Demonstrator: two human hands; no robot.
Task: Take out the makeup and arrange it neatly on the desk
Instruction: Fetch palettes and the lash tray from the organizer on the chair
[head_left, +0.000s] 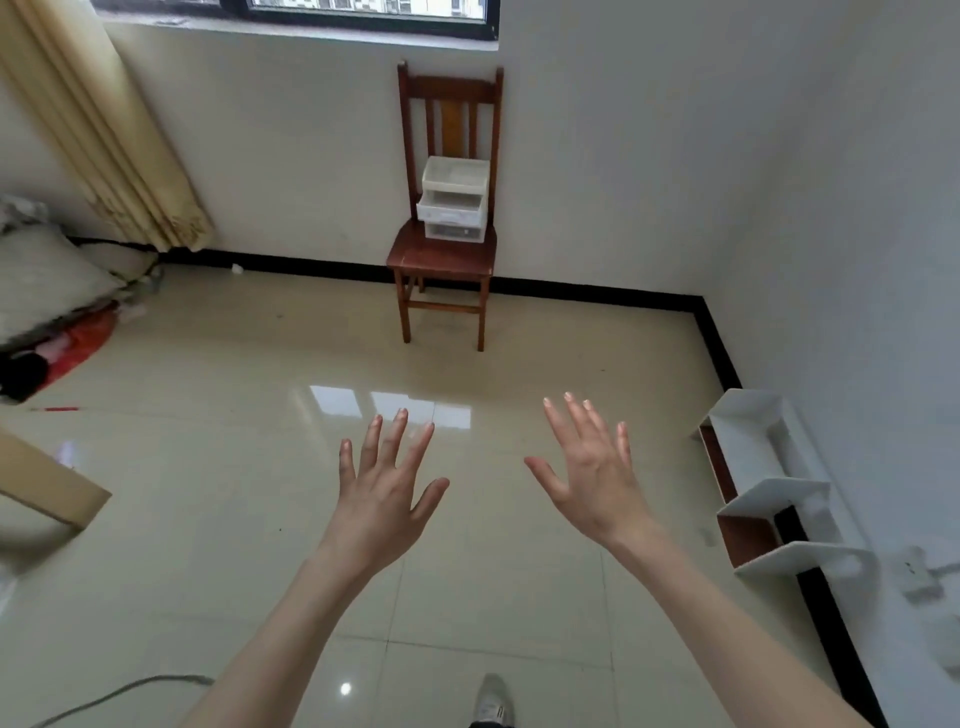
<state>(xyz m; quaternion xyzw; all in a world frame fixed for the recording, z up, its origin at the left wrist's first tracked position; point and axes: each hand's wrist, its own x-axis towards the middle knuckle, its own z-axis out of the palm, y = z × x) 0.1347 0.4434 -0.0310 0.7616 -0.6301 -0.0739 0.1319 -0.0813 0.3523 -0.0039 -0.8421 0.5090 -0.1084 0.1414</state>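
At the far left of the frame, a curtain (98, 135) hangs above piled bedding (47, 280), and a worktop corner (47, 488) enters at lower left. The left hand (382, 493) and right hand (597, 478) are raised over the tiled floor (208, 519), fingers spread wide, holding nothing. At upper centre, a wooden chair (441, 260) carries a white drawer organizer (454, 200), one drawer pulled out; makeup cannot be discerned. White shelving (779, 493) lines the right wall.

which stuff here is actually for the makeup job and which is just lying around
For the job:
white drawer organizer on the wooden chair
left hand and right hand, both empty
desk corner

Lying about:
curtain
white wall shelf
floor cable
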